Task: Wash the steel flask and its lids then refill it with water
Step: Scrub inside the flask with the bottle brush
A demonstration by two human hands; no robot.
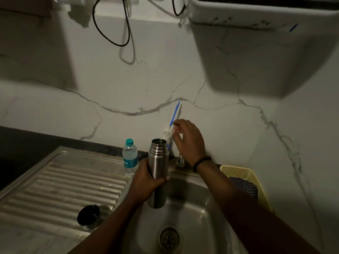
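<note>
- Flask (158, 173) is sitting upright in my view, its mouth open with no lid on it, held over the near-left part of the sink basin (198, 204).
- I am seeing the left hand (146, 182) wrapping around the flask's middle, fingers curling round the front of the steel body, so that grip is closing firmly on the flask.
- I am watching the right hand (189, 142) hanging above and just behind the flask's mouth, fingers loosely curled and pointing down; its fingertips are near the blue handle of a bottle brush (175, 114) that is leaning against the marble wall. Whether the fingers are pinching the brush I cannot tell.
- A black bead band is circling the right wrist.
- A round dark lid (89, 216) is lying on the ribbed draining board (55, 182), well to the left of the flask.
- A plastic water bottle (130, 155) with a teal cap is standing at the back of the board, just beside the flask.
- A tap (180, 161) is showing partly behind the right wrist.
- A yellow basket (238, 171) is resting at the sink's right edge, holding a dark striped cloth.
- A black cable is looping down the wall above.
</note>
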